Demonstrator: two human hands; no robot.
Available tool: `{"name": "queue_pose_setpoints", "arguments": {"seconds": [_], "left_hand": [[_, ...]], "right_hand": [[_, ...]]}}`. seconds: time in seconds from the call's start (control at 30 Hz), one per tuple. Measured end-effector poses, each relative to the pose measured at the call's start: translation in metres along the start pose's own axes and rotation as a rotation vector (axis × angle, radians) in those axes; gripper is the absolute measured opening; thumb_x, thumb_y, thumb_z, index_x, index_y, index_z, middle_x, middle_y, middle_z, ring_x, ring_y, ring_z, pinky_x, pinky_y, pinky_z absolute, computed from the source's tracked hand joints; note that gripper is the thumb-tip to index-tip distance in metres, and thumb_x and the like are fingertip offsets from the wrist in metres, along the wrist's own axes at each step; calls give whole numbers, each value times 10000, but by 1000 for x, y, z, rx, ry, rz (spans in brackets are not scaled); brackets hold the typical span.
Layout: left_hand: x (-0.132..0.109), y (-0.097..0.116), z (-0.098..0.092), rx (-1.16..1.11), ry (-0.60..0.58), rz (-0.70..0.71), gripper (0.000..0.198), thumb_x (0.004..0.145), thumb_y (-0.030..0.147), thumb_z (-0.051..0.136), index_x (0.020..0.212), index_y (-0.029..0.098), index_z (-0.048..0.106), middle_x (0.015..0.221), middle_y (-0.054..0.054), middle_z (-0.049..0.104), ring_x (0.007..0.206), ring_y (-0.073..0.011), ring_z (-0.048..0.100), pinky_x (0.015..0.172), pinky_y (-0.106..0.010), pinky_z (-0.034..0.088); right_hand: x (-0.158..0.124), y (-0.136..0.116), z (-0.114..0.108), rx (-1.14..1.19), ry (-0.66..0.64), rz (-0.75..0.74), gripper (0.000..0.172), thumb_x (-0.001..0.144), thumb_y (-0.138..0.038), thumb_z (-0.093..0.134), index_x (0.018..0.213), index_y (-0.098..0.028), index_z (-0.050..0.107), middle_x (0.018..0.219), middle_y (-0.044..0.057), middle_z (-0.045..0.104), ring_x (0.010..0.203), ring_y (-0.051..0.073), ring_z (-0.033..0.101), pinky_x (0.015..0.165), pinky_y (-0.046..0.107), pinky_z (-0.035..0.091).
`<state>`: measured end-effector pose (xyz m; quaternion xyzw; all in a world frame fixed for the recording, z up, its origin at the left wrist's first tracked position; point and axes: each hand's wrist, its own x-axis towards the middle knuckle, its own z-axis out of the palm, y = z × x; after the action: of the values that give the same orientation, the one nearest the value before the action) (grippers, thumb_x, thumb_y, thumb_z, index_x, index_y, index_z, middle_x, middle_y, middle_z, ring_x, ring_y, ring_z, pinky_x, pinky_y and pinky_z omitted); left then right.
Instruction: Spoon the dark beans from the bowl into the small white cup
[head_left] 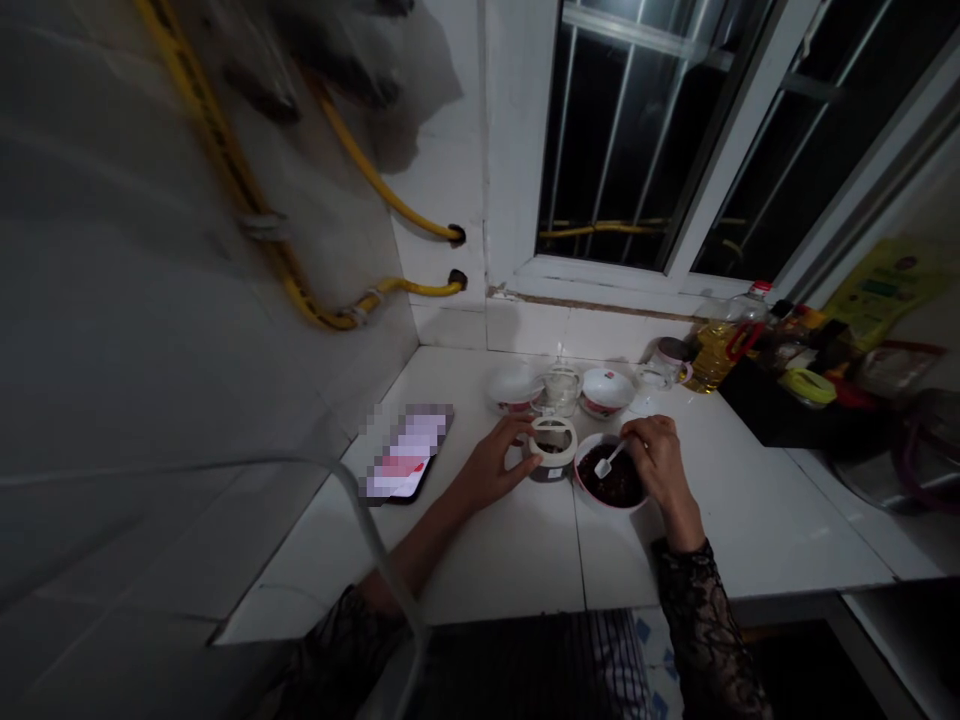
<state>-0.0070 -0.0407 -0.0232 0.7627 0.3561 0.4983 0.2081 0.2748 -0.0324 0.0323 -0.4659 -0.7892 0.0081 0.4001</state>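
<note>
The right hand (658, 458) is closed on the handle of a small white spoon (604, 467), fingertips pinched together, with the spoon's scoop pointing down to the left over a bowl (586, 493) of dark, crumbly contents (621, 487). The left hand (501, 465) is curved at the left side of a small jar (553, 473) with a pale rim, thumb in front and fingers behind, clasping it lightly. The jar stands on the white tabletop (517, 560) just beside the bowl, on its left. Behind these two, near the wall, a clear container (559, 388) stands between a left white bowl (516, 380) and a right white bowl (606, 382). Left of the left hand lies a phone (412, 458), its screen lit. Further right stand a glass jar with a dark lid (673, 350) and an oil bottle (705, 365) with yellow contents. Above rises a barred window (517, 180); yellow hoses (390, 195) run along the tiled wall at left.
</note>
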Motion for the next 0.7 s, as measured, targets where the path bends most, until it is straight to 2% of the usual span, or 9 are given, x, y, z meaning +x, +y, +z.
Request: {"name": "queue_pose_setpoints", "arguments": {"seconds": [0.1, 0.17, 0.3, 0.43, 0.7], "left_hand": [[0, 0, 0, 8, -7, -9, 227, 901, 316, 648, 1104, 237, 581, 1281, -114, 612, 1202, -247, 626, 875, -363, 607], [0, 1, 0, 14, -7, -13, 227, 900, 315, 651, 1102, 236, 582, 1273, -115, 614, 1203, -250, 625, 870, -362, 607], [0, 1, 0, 1, -3, -13, 237, 897, 319, 656, 1105, 232, 586, 1273, -115, 611, 1194, -247, 630, 868, -355, 610], [0, 1, 0, -4, -1, -9, 236, 891, 309, 662, 1102, 231, 588, 1270, -114, 617, 1187, -248, 634, 866, -355, 609], [0, -2, 1, 5, 0, -2, 238, 895, 316, 656, 1103, 229, 580, 1270, -117, 615, 1191, -249, 630, 854, -349, 609]], "right_hand": [[0, -6, 7, 37, -162, 11, 227, 820, -170, 441, 739, -233, 644, 730, 31, 706, 772, 224, 609, 900, 408, 410], [-1, -9, 11, 71, -193, 63, 236, 803, -181, 437, 726, -238, 653, 742, 30, 715, 801, 228, 611, 891, 392, 421], [0, -5, 9, 163, -167, 275, 238, 749, -247, 435, 690, -234, 665, 648, 18, 656, 728, 226, 587, 790, 357, 435], [2, -2, 4, 296, -154, 449, 219, 693, -304, 452, 661, -221, 652, 570, 1, 584, 611, 200, 533, 646, 314, 395], [3, -5, 4, 393, -46, 580, 231, 645, -362, 456, 665, -215, 634, 557, -3, 545, 597, 183, 487, 613, 295, 361]]}}
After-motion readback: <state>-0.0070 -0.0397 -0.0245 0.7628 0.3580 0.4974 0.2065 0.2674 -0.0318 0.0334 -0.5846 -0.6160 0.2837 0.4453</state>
